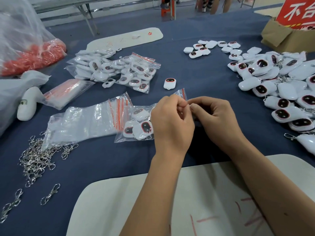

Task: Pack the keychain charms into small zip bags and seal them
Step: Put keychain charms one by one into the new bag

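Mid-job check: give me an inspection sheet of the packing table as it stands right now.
Surface: blue cloth table; white board at the near edge.
Job's things: loose charms heaped right; filled bags stacked left; zip bag with charms under the hands; one charm alone mid-table.
Clutter: metal clasps, empty bags, cardboard box.
Grippers: left hand and right hand pinch the zip bag's red-striped top between their fingers.
Cables: nothing seen.
Surroundings: table legs, floor behind.

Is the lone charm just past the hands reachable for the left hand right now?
Probably not at once: the left hand is pinching the zip bag along with the right hand. Bare cloth surrounds the loose charm, so nothing blocks the path.
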Demonstrator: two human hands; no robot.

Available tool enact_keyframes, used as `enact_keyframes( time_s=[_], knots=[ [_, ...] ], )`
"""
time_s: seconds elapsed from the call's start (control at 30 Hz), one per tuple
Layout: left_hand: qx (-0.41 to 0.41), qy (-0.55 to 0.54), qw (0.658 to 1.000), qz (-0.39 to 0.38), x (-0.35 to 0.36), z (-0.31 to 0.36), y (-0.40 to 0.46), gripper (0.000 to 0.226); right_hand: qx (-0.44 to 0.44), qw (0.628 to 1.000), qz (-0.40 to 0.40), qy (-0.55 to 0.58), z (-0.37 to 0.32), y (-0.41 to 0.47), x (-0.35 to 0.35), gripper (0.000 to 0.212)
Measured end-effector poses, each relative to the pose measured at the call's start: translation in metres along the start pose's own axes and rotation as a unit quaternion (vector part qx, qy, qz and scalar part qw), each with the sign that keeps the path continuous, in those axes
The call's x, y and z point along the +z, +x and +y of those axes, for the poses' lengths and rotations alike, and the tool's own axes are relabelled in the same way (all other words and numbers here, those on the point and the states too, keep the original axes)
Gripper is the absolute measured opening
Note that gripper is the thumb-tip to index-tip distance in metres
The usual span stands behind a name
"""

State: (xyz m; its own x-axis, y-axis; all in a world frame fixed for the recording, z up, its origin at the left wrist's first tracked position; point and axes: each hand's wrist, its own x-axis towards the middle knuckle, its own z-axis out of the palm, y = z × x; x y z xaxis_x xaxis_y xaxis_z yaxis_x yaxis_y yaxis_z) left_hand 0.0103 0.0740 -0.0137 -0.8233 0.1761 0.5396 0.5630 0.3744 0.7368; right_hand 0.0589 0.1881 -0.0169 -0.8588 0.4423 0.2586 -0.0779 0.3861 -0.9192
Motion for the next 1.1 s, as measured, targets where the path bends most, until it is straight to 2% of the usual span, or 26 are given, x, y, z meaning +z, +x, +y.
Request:
enact_keyframes(
  time_s=[0.07, 0.13, 0.2, 0.27, 0.37, 0.5, 0.57, 0.7, 0.8, 0.87, 1.0, 1.1],
  knots=[
    [0.012, 0.000, 1.000, -0.006, 0.000, 0.000, 0.000, 0.009, 0.004, 0.999, 0.048, -0.006, 0.003, 0.001, 0.002, 0.019],
    [0.000, -0.004, 1.000, -0.017, 0.001, 0.001, -0.001, 0.009, 0.008, 0.991, 0.131, -0.020, 0.006, 0.002, 0.003, 0.019],
    [-0.058, -0.016, 0.998, -0.028, 0.002, 0.001, -0.001, 0.012, 0.017, 0.980, 0.196, 0.004, 0.006, 0.002, 0.001, 0.021],
    [-0.142, -0.025, 0.989, -0.031, 0.002, -0.001, 0.000, 0.016, 0.014, 0.976, 0.214, 0.034, 0.005, 0.003, -0.002, 0.023],
    [-0.206, -0.048, 0.977, -0.036, 0.000, -0.003, 0.002, 0.014, -0.013, 0.986, 0.168, 0.018, 0.003, 0.000, 0.001, 0.024],
    [-0.210, -0.040, 0.976, -0.035, -0.002, -0.004, 0.004, 0.009, -0.018, 0.991, 0.118, -0.057, 0.002, -0.001, 0.003, 0.022],
    [-0.171, -0.025, 0.985, -0.021, -0.003, -0.001, 0.003, 0.011, -0.017, 0.990, 0.104, -0.093, 0.002, -0.001, 0.003, 0.021],
    [-0.041, -0.021, 0.999, 0.007, -0.001, 0.004, 0.000, 0.015, -0.034, 0.986, 0.083, -0.139, 0.003, -0.002, 0.006, 0.010],
    [0.011, -0.020, 0.999, 0.032, 0.002, 0.004, -0.001, 0.010, -0.041, 0.991, 0.114, -0.062, 0.005, 0.000, 0.002, 0.007],
    [0.028, -0.016, 0.999, 0.040, 0.003, 0.004, -0.002, 0.008, -0.045, 0.994, 0.099, 0.016, 0.003, 0.000, 0.000, 0.005],
    [0.035, -0.016, 0.998, 0.053, 0.001, 0.002, -0.002, 0.010, -0.040, 0.994, -0.023, 0.097, 0.000, -0.003, 0.001, 0.025],
    [0.047, -0.026, 0.996, 0.066, 0.000, 0.002, -0.002, 0.011, -0.010, 0.979, -0.144, 0.146, -0.006, -0.003, 0.000, 0.044]
  ],
)
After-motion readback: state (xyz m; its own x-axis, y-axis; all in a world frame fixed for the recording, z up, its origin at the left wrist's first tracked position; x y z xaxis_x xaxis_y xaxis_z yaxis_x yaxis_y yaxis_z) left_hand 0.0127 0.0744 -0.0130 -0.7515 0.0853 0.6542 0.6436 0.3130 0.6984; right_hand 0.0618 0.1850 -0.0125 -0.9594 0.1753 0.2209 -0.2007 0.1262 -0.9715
